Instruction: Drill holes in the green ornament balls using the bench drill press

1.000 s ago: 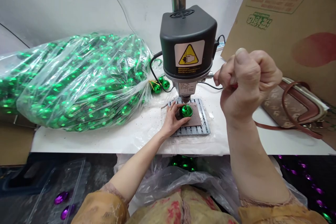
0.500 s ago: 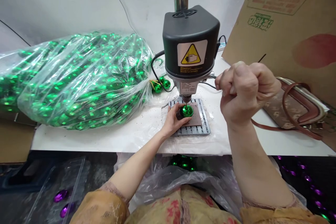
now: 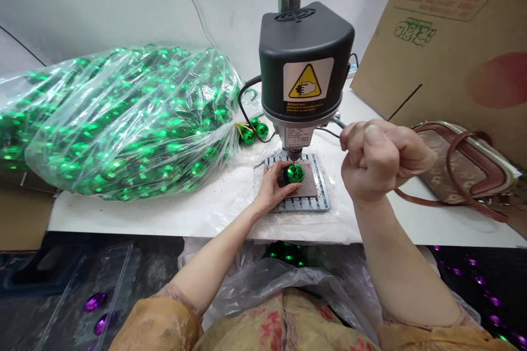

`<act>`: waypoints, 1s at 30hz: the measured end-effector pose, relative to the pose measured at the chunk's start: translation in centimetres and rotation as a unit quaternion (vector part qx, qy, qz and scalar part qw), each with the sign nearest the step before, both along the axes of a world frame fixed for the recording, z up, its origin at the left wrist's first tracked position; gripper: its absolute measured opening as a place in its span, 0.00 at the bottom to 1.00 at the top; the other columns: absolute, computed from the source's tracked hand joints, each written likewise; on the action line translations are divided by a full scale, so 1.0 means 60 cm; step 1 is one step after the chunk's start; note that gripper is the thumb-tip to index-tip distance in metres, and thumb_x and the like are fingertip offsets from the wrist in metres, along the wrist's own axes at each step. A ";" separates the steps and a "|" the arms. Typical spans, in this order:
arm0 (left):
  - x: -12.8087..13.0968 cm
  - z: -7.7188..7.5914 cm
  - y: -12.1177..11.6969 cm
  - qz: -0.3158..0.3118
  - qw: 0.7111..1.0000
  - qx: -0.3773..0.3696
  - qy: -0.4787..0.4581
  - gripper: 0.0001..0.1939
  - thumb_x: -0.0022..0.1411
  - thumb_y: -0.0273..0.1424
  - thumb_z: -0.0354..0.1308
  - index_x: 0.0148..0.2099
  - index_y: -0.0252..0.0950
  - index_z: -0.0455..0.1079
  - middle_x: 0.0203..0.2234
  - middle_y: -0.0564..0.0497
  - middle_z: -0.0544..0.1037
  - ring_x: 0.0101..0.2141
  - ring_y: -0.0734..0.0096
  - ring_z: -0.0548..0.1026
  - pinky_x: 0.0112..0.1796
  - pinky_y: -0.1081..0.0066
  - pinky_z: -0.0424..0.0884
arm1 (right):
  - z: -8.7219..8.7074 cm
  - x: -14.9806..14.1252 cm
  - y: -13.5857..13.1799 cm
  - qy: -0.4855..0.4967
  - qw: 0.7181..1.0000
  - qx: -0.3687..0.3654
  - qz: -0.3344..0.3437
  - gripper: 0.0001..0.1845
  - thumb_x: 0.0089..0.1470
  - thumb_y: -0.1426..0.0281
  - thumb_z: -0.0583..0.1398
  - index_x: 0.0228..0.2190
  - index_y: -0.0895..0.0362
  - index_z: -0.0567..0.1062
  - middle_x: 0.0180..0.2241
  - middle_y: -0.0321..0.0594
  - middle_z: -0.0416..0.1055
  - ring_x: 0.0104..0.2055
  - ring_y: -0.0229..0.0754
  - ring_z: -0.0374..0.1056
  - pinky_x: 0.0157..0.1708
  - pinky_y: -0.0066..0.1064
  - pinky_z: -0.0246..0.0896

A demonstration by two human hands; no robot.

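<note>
A shiny green faceted ball [image 3: 295, 173] sits on a flat board [image 3: 309, 182] under the chuck of a black bench drill press [image 3: 307, 60]. My left hand [image 3: 272, 186] is closed around the ball's left side, thumb in front and fingers behind. The drill bit [image 3: 294, 163] comes down to the top of the ball; whether it has entered cannot be seen. To the right of the machine, my right hand [image 3: 376, 159] makes a fist around the feed lever, whose grip is hidden inside it. A thin dark rod [image 3: 405, 102] sticks up behind that fist.
A large clear bag of green balls [image 3: 135, 126] lies left on the white table [image 3: 164, 219], with loose green balls [image 3: 254, 131] by its tied neck. At right are a handbag [image 3: 461, 164] and a cardboard box [image 3: 448, 38]. Purple balls [image 3: 94, 301] lie below, left.
My right fist has moved slightly down, and more of the dark rod shows behind it. The drill head looks a little lower and farther right. My left hand stays on the ball.
</note>
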State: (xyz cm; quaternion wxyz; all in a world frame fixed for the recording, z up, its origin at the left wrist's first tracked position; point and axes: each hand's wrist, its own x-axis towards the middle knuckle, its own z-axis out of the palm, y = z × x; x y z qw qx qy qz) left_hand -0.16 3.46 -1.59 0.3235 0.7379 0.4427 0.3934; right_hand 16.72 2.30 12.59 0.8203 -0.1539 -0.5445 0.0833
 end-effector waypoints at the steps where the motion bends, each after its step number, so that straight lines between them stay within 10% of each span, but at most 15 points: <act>1: 0.000 0.000 0.000 0.001 1.000 0.003 0.004 0.26 0.57 0.37 0.71 0.55 0.42 0.68 0.51 0.48 0.78 0.55 0.53 0.74 0.65 0.46 0.51 | -0.004 0.001 0.001 -0.002 1.000 0.000 0.000 0.28 0.57 0.72 0.59 0.16 0.58 0.47 0.13 0.28 0.45 0.15 0.26 0.44 0.18 0.28 0.45; 17: 0.000 -0.005 0.000 0.000 1.000 -0.014 -0.016 0.27 0.56 0.39 0.71 0.55 0.44 0.68 0.51 0.49 0.77 0.56 0.54 0.74 0.64 0.48 0.57 | -0.042 0.003 0.005 -0.037 0.996 0.076 -0.031 0.25 0.54 0.76 0.58 0.17 0.58 0.47 0.15 0.27 0.46 0.15 0.26 0.46 0.19 0.28 0.51; 25: 0.003 -0.004 -0.004 0.028 0.998 -0.021 -0.051 0.27 0.56 0.39 0.71 0.54 0.40 0.68 0.52 0.44 0.76 0.55 0.53 0.74 0.58 0.53 0.67 | 0.056 -0.010 0.006 0.077 0.993 -0.083 -0.018 0.23 0.53 0.75 0.61 0.15 0.55 0.55 0.11 0.26 0.50 0.14 0.27 0.47 0.16 0.29 0.45; 30: -0.011 0.016 -0.088 0.097 0.994 0.053 0.001 0.25 0.56 0.45 0.69 0.50 0.40 0.68 0.43 0.46 0.77 0.44 0.58 0.77 0.45 0.60 0.73 | 0.083 -0.007 0.002 0.054 0.990 -0.134 -0.005 0.22 0.57 0.73 0.60 0.16 0.54 0.57 0.12 0.26 0.54 0.15 0.28 0.49 0.18 0.29 0.48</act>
